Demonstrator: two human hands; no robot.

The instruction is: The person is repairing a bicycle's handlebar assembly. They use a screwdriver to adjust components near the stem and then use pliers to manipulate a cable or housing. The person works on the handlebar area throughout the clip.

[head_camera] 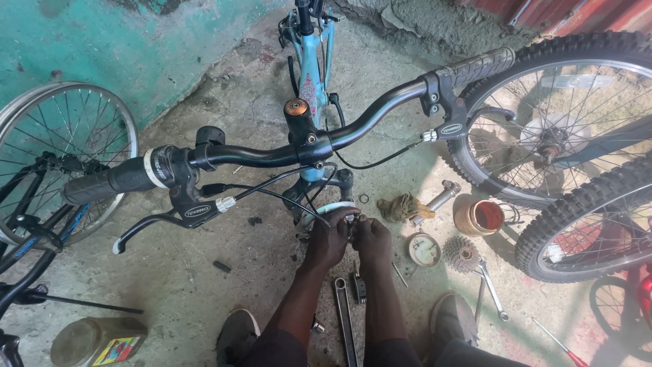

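A light blue bicycle [311, 71] stands in front of me, its black handlebar [258, 155] running across the view. Below the stem, my left hand [327, 239] and my right hand [372, 239] are pressed together at the front brake [343, 211] by the fork. Both hands have fingers curled around small brake parts; what exactly each one grips is hidden by the fingers. Black brake cables [285, 197] run from the left lever [173, 216] down to my hands.
On the concrete floor lie a long wrench [344, 316], a cassette [462, 253], a spanner [492, 292], a round tin lid [424, 249], an orange tub [479, 217], a rag [401, 206]. Knobby wheels [564, 109] stand right, a bare rim [61, 149] left, a jar [98, 341] front left.
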